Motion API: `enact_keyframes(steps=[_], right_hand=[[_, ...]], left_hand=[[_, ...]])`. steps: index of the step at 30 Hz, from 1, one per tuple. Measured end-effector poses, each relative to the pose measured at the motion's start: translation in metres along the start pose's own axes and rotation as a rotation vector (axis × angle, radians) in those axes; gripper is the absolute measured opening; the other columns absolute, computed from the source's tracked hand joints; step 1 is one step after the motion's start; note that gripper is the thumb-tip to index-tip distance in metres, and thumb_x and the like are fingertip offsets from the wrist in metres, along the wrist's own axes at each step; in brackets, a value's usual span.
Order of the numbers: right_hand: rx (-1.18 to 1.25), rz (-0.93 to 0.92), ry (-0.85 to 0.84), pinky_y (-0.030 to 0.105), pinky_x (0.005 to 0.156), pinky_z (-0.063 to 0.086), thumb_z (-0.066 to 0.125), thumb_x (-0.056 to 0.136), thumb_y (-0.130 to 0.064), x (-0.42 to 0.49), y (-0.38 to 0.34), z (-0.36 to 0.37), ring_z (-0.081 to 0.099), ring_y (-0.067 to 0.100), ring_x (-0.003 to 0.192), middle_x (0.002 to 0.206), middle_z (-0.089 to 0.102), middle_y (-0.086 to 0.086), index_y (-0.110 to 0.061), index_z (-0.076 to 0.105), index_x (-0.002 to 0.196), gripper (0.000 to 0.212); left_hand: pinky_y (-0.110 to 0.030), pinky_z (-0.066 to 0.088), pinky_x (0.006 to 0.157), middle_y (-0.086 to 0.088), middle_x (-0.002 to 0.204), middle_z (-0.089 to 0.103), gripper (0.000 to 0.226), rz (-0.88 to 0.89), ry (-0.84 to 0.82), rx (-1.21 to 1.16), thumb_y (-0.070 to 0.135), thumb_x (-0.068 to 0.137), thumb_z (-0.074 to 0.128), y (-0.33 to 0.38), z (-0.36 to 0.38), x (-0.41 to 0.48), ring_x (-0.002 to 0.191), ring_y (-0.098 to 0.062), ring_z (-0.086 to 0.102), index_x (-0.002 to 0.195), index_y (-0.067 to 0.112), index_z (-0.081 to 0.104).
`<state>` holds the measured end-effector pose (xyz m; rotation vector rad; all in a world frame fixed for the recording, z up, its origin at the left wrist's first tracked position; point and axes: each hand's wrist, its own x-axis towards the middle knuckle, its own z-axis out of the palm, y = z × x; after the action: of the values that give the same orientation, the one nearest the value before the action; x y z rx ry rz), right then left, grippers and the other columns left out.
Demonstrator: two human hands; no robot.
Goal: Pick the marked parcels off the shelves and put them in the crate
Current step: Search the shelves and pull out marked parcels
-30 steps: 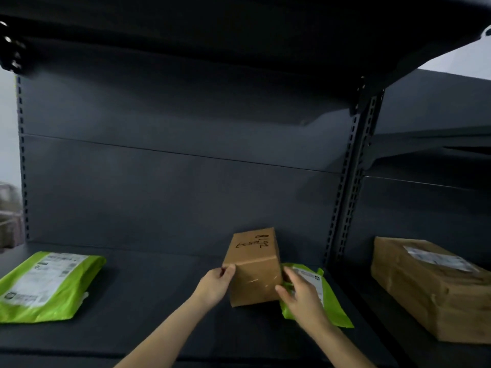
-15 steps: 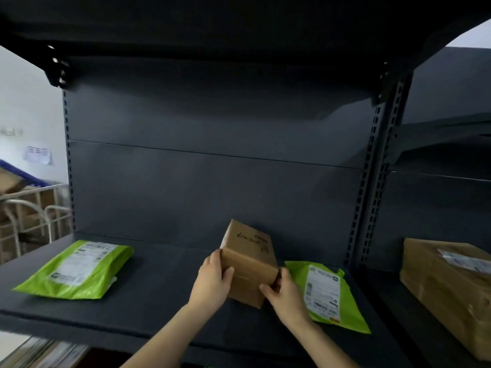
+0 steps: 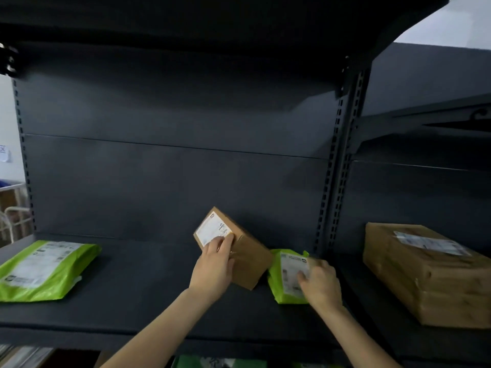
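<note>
Centre of frame, on the shelf (image 3: 132,296): left hand (image 3: 212,266) grips the tilted cardboard box (image 3: 247,261), judged stiff and light; take it by opposite faces. Right hand (image 3: 318,282) lies on the soft green mailer (image 3: 281,285); blur hides its grip.

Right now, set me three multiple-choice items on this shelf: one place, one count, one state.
1. The large brown parcel sits: A) right of the upright post B) at the shelf's left end C) on the top shelf.
2. Green mailer bags on the shelf board at hand level: A) one B) two C) four.
3. The small cardboard box is: A) flat, untouched B) tilted, gripped by the left hand C) torn open.
1A, it lies past the post; 2B, one at the left end, another beside the box; 3B, fingers wrap its labelled end.
</note>
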<state>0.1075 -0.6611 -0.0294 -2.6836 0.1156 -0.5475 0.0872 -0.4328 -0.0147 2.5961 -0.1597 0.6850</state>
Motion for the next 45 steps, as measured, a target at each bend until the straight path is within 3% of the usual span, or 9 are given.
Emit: enact_keyframes(steps=[5,16,23,27,29,32,36,40,45], right_hand=[[0.017,0.174,-0.217,0.036,0.09,0.047,0.048,0.092,-0.046,0.0,0.03,0.003,0.055,0.029,0.112,0.12,0.057,0.011,-0.011,0.047,0.125,0.049],[0.202,0.187,-0.175,0.033,0.082,0.051,0.055,0.091,-0.027,0.013,0.034,0.02,0.062,0.025,0.098,0.103,0.066,0.008,-0.01,0.057,0.1,0.019],[-0.044,0.08,-0.113,0.036,0.091,0.045,0.046,0.093,-0.034,0.017,0.019,0.013,0.053,0.026,0.112,0.119,0.058,0.006,-0.017,0.055,0.117,0.03],[0.221,-0.107,-0.122,0.033,0.102,0.04,0.047,0.096,-0.026,0.024,-0.019,0.007,0.047,0.023,0.123,0.134,0.05,0.008,-0.011,0.045,0.135,0.042],[0.331,-0.194,-0.181,0.029,0.106,0.034,0.048,0.096,-0.025,0.025,-0.045,0.007,0.043,0.02,0.129,0.141,0.044,0.006,-0.013,0.038,0.141,0.048],[0.432,-0.205,-0.252,0.031,0.107,0.036,0.05,0.095,-0.026,0.023,-0.073,0.011,0.041,0.018,0.131,0.143,0.041,0.003,-0.017,0.032,0.144,0.053],[0.492,-0.207,-0.297,0.033,0.107,0.039,0.051,0.095,-0.025,0.01,-0.092,0.021,0.044,0.017,0.129,0.142,0.044,0.002,-0.018,0.034,0.143,0.052],[0.573,-0.281,-0.319,0.035,0.107,0.038,0.053,0.093,-0.019,-0.011,-0.121,0.038,0.048,0.018,0.126,0.138,0.05,0.005,-0.014,0.039,0.139,0.049],[0.662,-0.309,-0.439,0.035,0.107,0.04,0.052,0.093,-0.017,-0.031,-0.164,0.06,0.048,0.014,0.125,0.136,0.051,0.0,-0.02,0.039,0.14,0.049]], left_hand=[[-0.03,0.037,0.103,-0.001,0.148,0.027,0.056,0.017,-0.019,0.008,0.021,0.098,0.04,0.012,0.009,0.011,0.135,-0.02,0.03,0.149,0.022,0.017],[-0.032,0.025,0.112,-0.003,0.152,0.026,0.071,0.053,-0.134,0.221,0.001,0.087,0.041,0.004,-0.007,0.043,0.139,-0.024,0.023,0.147,0.034,0.023],[-0.04,0.023,0.115,-0.012,0.153,0.023,0.059,-0.176,-0.04,-0.314,0.013,0.095,0.046,0.004,0.002,0.042,0.143,-0.03,0.016,0.148,0.024,0.023],[-0.042,0.029,0.112,-0.009,0.153,0.031,0.091,-0.484,-0.104,-0.732,0.03,0.086,0.067,-0.002,0.0,0.041,0.14,-0.028,0.029,0.151,0.013,0.005],[-0.041,0.035,0.11,-0.011,0.146,0.042,0.08,-0.554,-0.134,-0.879,0.028,0.083,0.07,-0.003,0.001,0.04,0.13,-0.028,0.043,0.146,0.009,0.024],[-0.045,0.043,0.104,-0.011,0.125,0.06,0.047,-0.522,-0.167,-0.922,0.022,0.085,0.068,0.0,0.0,0.038,0.112,-0.025,0.057,0.126,0.008,0.05],[-0.032,0.043,0.09,0.002,0.114,0.058,0.051,-0.521,-0.083,-0.897,0.029,0.088,0.063,-0.011,-0.013,0.033,0.102,-0.014,0.055,0.132,0.013,0.044],[-0.041,0.043,0.102,-0.006,0.13,0.055,0.059,-0.568,0.021,-0.788,0.037,0.091,0.057,-0.037,-0.033,0.021,0.117,-0.024,0.053,0.141,0.014,0.035],[-0.036,0.048,0.088,-0.003,0.119,0.056,0.056,-0.644,0.156,-0.712,0.036,0.091,0.057,-0.077,-0.056,0.006,0.101,-0.019,0.055,0.138,0.015,0.036]])
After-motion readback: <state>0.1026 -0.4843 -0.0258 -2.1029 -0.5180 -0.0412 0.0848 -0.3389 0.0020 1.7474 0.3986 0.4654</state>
